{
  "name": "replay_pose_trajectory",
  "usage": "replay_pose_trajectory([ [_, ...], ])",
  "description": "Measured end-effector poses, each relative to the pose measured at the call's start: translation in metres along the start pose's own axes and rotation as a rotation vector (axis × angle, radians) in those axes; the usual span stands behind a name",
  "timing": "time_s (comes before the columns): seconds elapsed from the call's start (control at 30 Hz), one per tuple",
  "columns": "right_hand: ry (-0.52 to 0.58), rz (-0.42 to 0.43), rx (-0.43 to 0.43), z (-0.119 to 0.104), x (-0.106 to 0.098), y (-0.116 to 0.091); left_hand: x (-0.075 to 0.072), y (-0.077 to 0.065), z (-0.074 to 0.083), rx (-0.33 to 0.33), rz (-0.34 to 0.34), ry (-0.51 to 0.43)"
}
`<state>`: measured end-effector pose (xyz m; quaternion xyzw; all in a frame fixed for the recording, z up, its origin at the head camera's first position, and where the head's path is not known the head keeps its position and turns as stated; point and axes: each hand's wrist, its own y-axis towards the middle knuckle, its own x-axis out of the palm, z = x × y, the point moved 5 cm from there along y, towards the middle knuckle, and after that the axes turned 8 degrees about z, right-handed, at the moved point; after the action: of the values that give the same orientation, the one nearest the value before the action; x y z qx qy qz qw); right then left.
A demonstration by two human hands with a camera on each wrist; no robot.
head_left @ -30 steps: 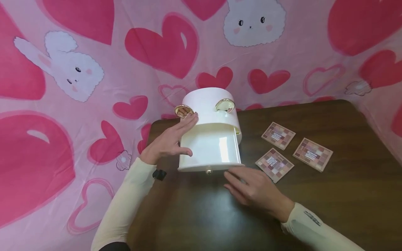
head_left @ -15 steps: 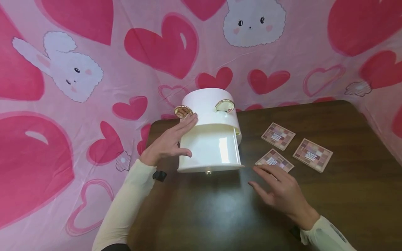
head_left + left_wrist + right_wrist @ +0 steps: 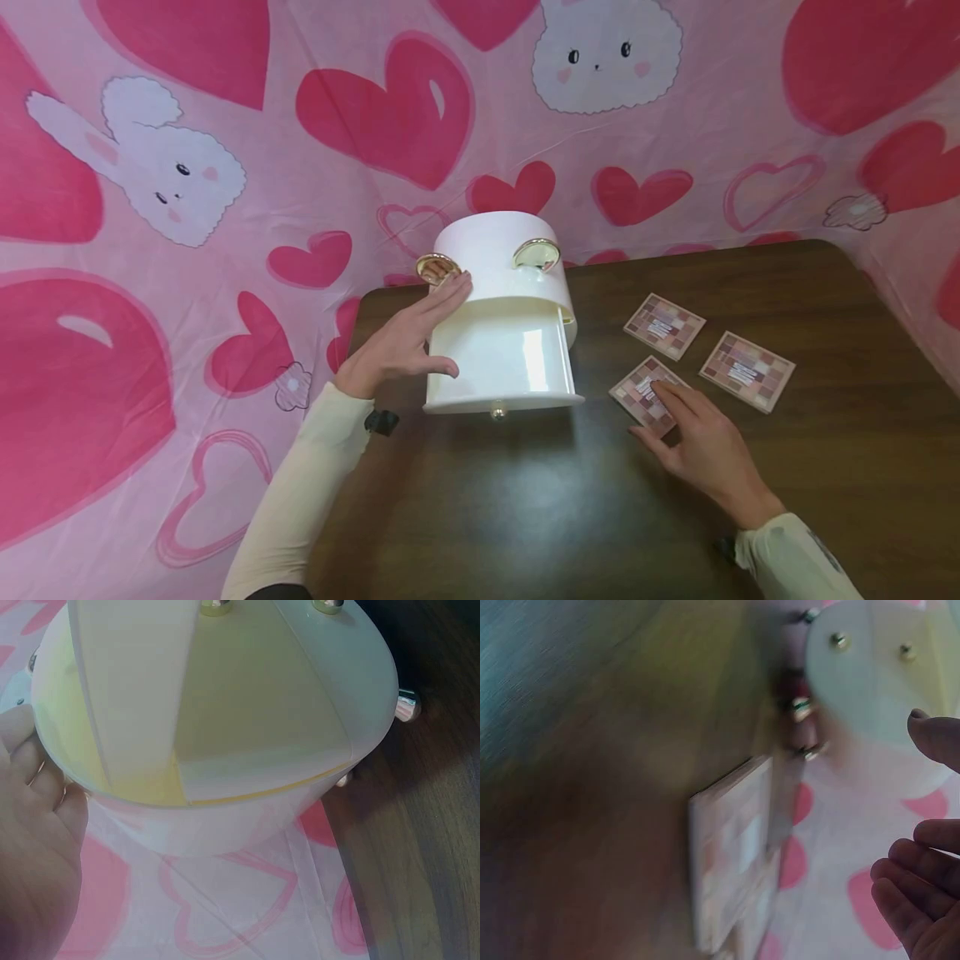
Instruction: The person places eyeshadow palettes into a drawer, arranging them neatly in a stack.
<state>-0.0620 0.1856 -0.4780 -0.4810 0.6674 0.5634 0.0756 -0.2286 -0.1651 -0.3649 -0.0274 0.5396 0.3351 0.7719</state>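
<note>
A white rounded drawer organizer [image 3: 498, 258] with gold-rimmed ear shapes stands at the table's back. Its drawer [image 3: 498, 354] is pulled out toward me, a small gold knob [image 3: 498, 410] on its front. My left hand [image 3: 405, 342] rests with straight fingers on the organizer's left side, thumb spread over the drawer's edge. Over the nearest eyeshadow palette [image 3: 637, 398] is my right hand [image 3: 708, 446], thumb and fingers spread around its near side. In the right wrist view those fingers [image 3: 915, 881] look apart from the palette [image 3: 735, 851], with nothing between them.
Two more eyeshadow palettes lie flat nearby, a back palette [image 3: 664, 326] and a right-hand palette [image 3: 747, 372]. Under everything is a dark wooden table [image 3: 480, 517]. A pink heart-print cloth [image 3: 360, 200] hangs close behind and to the left.
My right hand has moved right, from beside the drawer's front corner to over the nearest palette. The left hand and the pulled-out drawer have stayed in place.
</note>
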Motion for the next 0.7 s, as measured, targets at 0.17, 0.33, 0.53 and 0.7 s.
replay_pose_trajectory([
  [0.17, -0.025, -0.048, 0.072, 0.022, 0.007, -0.011, 0.0, 0.0, 0.0, -0.003, 0.001, 0.003],
  [0.33, -0.039, -0.103, 0.167, 0.038, 0.013, -0.019, -0.001, -0.001, 0.001, -0.015, 0.0, -0.009],
  [0.53, -0.041, -0.181, 0.282, 0.051, 0.02, -0.028, -0.001, -0.001, 0.001, -0.002, 0.014, -0.012],
  [0.7, -0.048, -0.241, 0.361, 0.059, 0.024, -0.034, -0.001, -0.001, 0.0, 0.002, 0.017, -0.005],
])
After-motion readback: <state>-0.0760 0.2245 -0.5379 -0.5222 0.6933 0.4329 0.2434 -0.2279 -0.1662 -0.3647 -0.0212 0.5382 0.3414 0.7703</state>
